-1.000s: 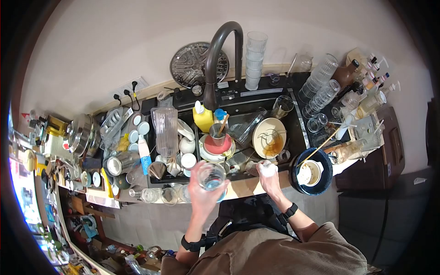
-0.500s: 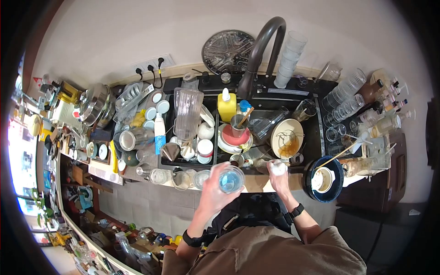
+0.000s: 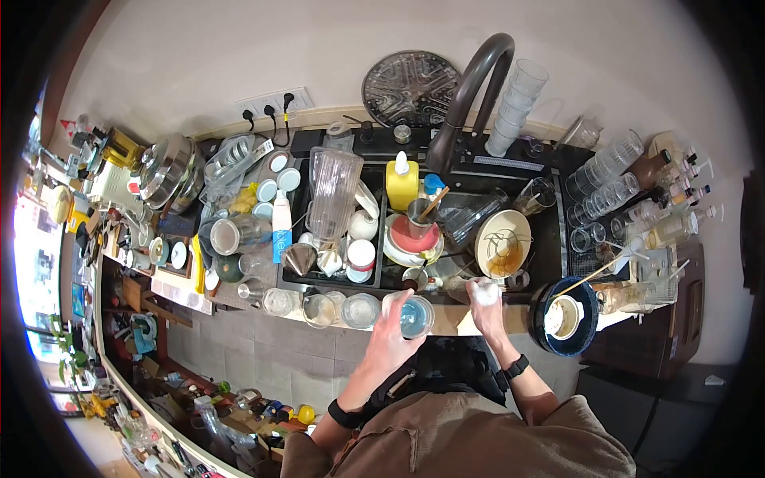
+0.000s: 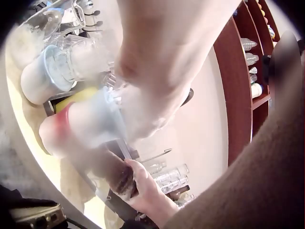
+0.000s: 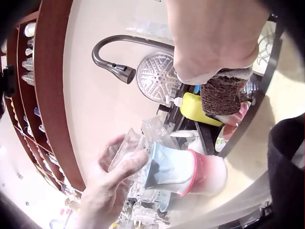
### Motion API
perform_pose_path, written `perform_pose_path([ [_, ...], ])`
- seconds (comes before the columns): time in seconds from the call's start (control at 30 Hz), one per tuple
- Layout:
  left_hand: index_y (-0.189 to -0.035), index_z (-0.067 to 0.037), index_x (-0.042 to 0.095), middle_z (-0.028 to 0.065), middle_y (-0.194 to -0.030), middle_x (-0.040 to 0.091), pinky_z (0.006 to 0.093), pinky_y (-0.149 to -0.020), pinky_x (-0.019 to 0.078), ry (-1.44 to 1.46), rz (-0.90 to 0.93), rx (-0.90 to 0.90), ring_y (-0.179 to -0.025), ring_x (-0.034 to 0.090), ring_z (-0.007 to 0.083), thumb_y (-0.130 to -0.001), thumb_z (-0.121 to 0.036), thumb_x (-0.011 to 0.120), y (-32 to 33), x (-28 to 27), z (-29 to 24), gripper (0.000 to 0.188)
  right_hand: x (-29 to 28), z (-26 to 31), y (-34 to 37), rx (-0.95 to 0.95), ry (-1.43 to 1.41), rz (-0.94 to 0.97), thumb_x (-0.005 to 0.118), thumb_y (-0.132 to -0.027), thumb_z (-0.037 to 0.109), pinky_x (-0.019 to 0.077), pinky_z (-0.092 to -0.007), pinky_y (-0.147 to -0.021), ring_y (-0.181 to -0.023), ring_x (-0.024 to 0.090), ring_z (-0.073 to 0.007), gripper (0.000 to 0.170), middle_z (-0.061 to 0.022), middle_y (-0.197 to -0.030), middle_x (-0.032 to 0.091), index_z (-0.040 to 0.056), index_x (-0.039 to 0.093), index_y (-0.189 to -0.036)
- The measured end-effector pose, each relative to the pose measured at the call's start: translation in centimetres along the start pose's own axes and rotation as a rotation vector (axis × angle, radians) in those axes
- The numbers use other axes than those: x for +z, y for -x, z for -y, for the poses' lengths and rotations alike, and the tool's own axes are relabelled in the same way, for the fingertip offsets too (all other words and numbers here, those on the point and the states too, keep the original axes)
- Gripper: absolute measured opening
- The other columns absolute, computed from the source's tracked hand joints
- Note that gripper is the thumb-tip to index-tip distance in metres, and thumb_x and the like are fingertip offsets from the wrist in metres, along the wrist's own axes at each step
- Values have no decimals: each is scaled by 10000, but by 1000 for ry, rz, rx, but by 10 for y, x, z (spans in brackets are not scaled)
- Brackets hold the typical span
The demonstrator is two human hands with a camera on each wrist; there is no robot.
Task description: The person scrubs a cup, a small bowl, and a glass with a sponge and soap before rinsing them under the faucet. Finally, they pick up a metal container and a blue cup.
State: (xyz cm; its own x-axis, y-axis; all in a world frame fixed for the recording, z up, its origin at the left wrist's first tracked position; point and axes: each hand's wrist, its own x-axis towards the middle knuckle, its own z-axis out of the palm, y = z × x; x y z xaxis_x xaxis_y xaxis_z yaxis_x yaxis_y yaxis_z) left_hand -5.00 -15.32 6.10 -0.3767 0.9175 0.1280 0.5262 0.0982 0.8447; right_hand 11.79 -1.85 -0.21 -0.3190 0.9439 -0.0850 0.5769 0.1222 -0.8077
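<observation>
My left hand (image 3: 386, 338) grips a clear glass (image 5: 125, 149) between thumb and fingers, low over the counter's front edge. Right at the glass stands a light blue cup (image 5: 167, 164), stacked with a pink-red cup (image 5: 212, 174). From above, the glass overlaps the blue cup, whose blue inside shows through. Suds cling to the left thumb in the right wrist view. My right hand (image 3: 488, 315) holds a dark brown knitted scrubber (image 5: 221, 98) near the sink's front edge, with white foam (image 3: 487, 295) on the fingers.
Several cups (image 3: 360, 311) line the counter's front edge at left. The sink holds a yellow soap bottle (image 3: 402, 185), a red bowl (image 3: 414, 239) and a cream bowl (image 3: 518, 231). A dark blue bucket (image 3: 590, 331) stands at right. The faucet (image 3: 498, 48) arches behind.
The head view has swung, shifting the scene rightward. My left hand has moved the clear glass over to the light blue cup. The right hand keeps its hold on the scrubber.
</observation>
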Motion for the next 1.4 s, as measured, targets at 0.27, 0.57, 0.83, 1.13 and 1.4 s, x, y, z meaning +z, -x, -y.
perform_pose_path([
  [0.27, -1369, -20, 334, 212, -1215, 514, 454, -911, 452, -51, -20, -57, -1077, 528, 405, -682, -121, 755, 7, 3, -6, 812, 2, -3, -6, -77, 81, 60, 477, -901, 206, 468, -426, -643, -752, 593, -400, 253, -209, -784, 608, -6, 594, -826],
  [0.57, -1327, 11, 400, 202, -1183, 539, 443, -906, 448, -143, -91, -41, -1074, 544, 375, -690, -185, 744, 9, 4, -13, 750, 2, -12, -9, -9, 9, 32, 500, -895, 234, 470, -426, -644, -738, 605, -386, 268, -211, -749, 607, -8, 605, -851],
  [0.83, -1369, -34, 360, 218, -1246, 491, 481, -943, 411, -305, -10, -48, -1143, 470, 417, -699, -264, 759, 5, 4, -16, 813, 2, -22, -7, -164, 131, 67, 523, -873, 215, 482, -402, -718, -817, 609, -364, 228, -186, -843, 624, 7, 609, -908],
  [1.13, -1368, -56, 368, 234, -1245, 488, 515, -1020, 310, -409, 63, -85, -1179, 426, 420, -667, -306, 786, -3, 3, -32, 853, -4, -21, -2, -183, 55, -30, 533, -850, 163, 485, -427, -690, -759, 587, -379, 145, -182, -801, 594, 28, 585, -857],
  [1.4, -1346, -53, 403, 250, -1221, 510, 533, -1054, 262, -517, 145, -92, -1172, 431, 438, -636, -329, 792, -9, 2, -40, 856, -2, -29, -3, -275, 145, -60, 531, -840, 169, 491, -426, -694, -775, 591, -383, 172, -192, -801, 599, 6, 584, -855],
])
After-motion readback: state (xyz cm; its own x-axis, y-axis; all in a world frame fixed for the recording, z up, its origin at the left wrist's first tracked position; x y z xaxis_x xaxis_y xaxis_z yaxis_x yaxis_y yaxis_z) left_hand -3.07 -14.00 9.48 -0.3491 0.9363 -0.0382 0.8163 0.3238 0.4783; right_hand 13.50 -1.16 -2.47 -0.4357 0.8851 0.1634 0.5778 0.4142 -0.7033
